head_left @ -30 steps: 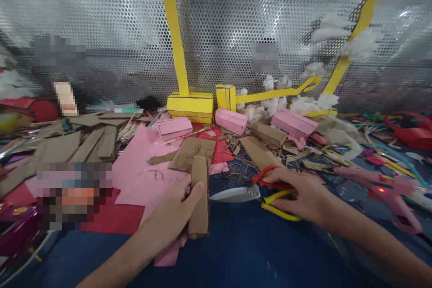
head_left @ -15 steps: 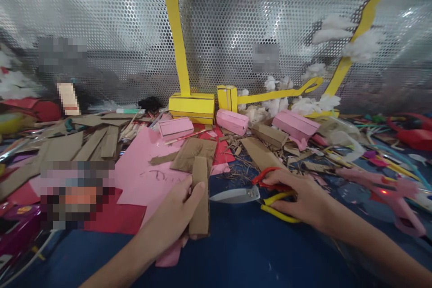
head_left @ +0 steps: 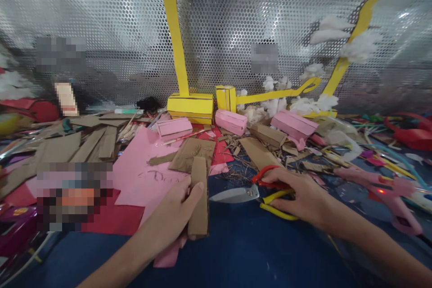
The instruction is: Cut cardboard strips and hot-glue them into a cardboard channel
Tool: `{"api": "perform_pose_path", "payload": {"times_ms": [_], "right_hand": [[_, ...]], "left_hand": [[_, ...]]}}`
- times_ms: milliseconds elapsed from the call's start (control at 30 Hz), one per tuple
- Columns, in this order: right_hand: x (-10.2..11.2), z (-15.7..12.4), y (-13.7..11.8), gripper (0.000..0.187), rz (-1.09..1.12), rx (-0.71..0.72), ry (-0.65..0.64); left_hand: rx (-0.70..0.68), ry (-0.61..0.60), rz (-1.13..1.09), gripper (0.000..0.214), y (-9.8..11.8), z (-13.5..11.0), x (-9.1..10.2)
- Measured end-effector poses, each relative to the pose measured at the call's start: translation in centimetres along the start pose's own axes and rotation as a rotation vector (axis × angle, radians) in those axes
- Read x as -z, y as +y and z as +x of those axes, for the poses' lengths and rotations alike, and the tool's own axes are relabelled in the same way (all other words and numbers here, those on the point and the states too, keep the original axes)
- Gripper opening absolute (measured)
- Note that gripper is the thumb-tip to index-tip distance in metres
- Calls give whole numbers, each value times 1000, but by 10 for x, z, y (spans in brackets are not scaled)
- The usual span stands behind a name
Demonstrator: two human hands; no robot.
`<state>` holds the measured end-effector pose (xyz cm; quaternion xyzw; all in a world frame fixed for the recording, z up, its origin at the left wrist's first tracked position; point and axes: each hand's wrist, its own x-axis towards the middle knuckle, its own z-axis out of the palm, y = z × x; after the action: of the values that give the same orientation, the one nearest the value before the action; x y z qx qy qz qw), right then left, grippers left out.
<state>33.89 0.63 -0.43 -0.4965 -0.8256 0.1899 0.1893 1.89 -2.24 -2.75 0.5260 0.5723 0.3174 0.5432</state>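
Observation:
My left hand [head_left: 184,204] is closed on a narrow brown cardboard strip [head_left: 200,198], thumb on its face and fingers behind. My right hand [head_left: 297,193] grips a pair of scissors [head_left: 236,195] by the red and yellow handles. The blades point left and look closed, with the tip close to the strip's right edge. Under and behind my left hand lie pink paper sheets [head_left: 135,175] with dark handwriting. A square cardboard piece [head_left: 192,155] rests just beyond the strip.
Small pink boxes [head_left: 231,121] and a yellow box with a tall strip [head_left: 191,107] stand at the back. At right lies a pink glue gun [head_left: 381,184] with a lit red light. Cardboard scraps [head_left: 96,141] cover the left side. A perforated metal panel [head_left: 219,22] closes the back.
The whole view has shifted very slightly. Both hands keep their hold on the cardboard strip and the scissors, in almost the same places.

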Motion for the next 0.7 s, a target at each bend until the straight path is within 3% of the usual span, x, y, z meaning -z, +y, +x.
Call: {"api": "perform_pose_path", "payload": {"times_ms": [700], "right_hand": [[-1,1,-5,26,13,-25,20]], "left_hand": [[-13,12,24,44,-2,1,0]]}}
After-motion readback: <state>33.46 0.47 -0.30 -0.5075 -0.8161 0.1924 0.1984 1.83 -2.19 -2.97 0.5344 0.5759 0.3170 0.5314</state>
